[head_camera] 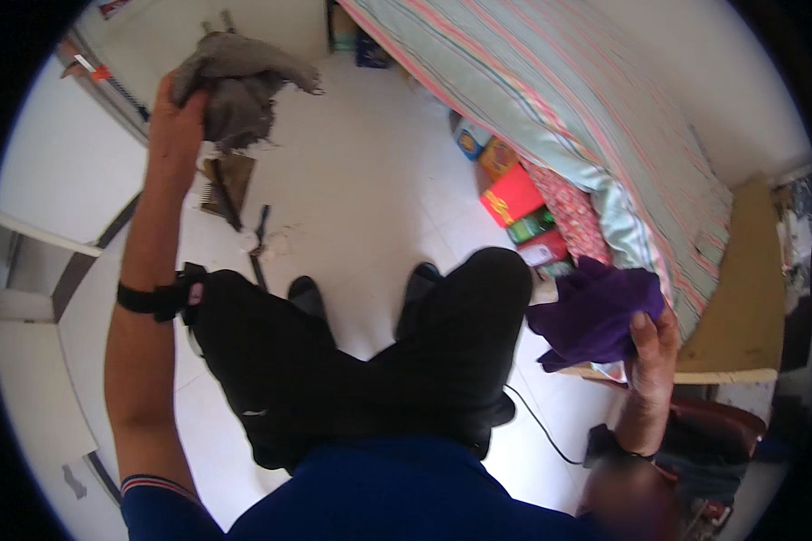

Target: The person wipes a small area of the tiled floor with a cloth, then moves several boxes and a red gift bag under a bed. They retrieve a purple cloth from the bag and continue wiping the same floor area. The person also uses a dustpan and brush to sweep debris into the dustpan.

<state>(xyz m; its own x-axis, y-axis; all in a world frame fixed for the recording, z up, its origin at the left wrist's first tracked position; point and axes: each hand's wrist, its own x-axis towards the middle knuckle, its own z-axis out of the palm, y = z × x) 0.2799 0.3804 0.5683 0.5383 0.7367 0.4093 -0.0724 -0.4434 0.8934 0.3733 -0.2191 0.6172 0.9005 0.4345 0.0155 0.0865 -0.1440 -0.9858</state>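
Note:
My left hand [181, 115] grips a grey-brown cloth [240, 74] with frayed edges, held up at the far left. Its folds hide most of my fingers. Over on the right, a purple cloth [592, 311] is pinched in my right hand [653, 345], with the thumb on top. It hangs bunched beside my right knee and the bed's edge. On the floor below the grey cloth lie a brown board-like piece [240, 182] and a dark-handled tool [263, 226], too small to identify. Both my feet rest on the pale tiled floor [352, 182].
A bed with a striped sheet [582, 88] runs along the upper right. Several boxes, one a red box [512, 196], and a green bottle [531, 226] sit beneath its edge. A wooden board [737, 291] stands at the right. A black cable [545, 429] trails over the floor.

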